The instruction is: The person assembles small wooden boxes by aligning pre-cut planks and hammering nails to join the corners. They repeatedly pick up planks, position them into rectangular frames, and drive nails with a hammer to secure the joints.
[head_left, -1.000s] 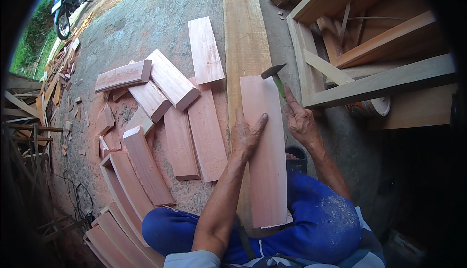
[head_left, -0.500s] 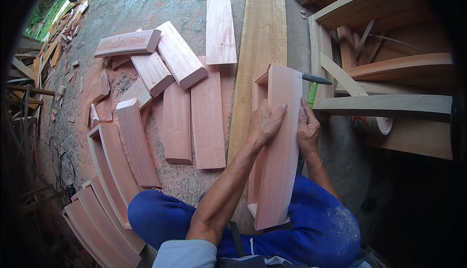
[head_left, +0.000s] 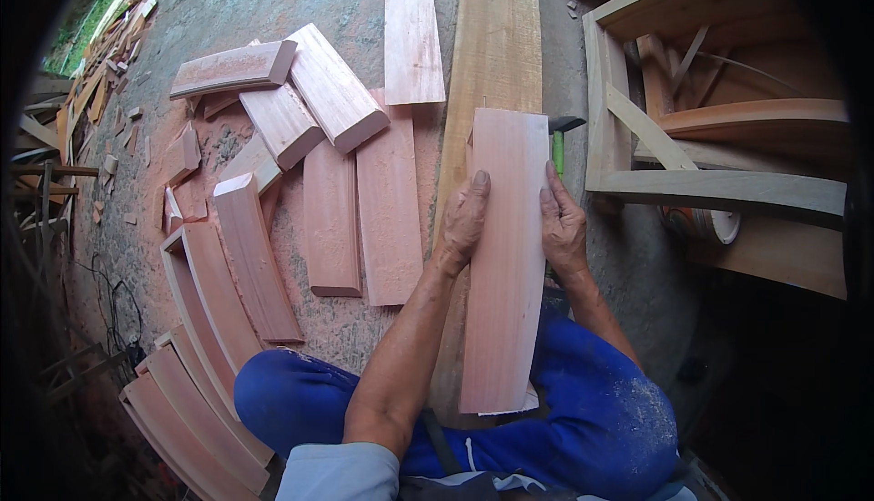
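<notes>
A long wooden drawer box (head_left: 506, 264) of pale pinkish wood lies between my knees, a broad board face turned up toward me. My left hand (head_left: 464, 221) grips its left edge, thumb against the face. My right hand (head_left: 563, 224) holds the right edge, fingers along the side. Just past my right fingertips is a hammer (head_left: 558, 148) with a dark head and green handle, partly hidden behind the box. A thin nail (head_left: 484, 101) stands up at the box's far end. Beneath runs a long plank (head_left: 496, 37).
Loose pinkish boards (head_left: 332, 91) lie piled on the dusty concrete floor to the left. Assembled boxes (head_left: 205, 283) stand at lower left. On the right are a wooden furniture frame (head_left: 719, 190) and a round can (head_left: 706, 224). Wood scraps (head_left: 91, 91) litter the far left.
The box has turned so its broad face points up and its hollow side no longer shows. My left hand has shifted from across the board to its left edge.
</notes>
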`<action>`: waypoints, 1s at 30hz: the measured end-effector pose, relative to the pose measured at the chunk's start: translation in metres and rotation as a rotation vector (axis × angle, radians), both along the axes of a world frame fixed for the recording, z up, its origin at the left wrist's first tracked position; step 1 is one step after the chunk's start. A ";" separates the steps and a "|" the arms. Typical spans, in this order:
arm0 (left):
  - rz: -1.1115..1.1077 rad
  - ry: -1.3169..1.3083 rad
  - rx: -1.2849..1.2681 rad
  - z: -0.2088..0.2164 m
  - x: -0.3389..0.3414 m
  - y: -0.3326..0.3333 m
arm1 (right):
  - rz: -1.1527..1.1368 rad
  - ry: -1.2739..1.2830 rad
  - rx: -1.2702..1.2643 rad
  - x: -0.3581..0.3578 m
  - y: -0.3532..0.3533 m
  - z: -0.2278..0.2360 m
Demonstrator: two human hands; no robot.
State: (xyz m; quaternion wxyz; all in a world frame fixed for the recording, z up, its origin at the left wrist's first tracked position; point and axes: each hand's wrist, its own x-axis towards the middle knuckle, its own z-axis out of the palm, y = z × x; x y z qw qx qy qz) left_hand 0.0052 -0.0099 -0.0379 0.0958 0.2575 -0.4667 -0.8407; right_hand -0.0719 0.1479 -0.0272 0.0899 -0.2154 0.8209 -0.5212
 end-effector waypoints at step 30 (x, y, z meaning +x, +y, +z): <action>-0.090 -0.623 -0.421 -0.034 -0.017 -0.065 | 0.022 0.001 0.201 -0.011 -0.018 0.017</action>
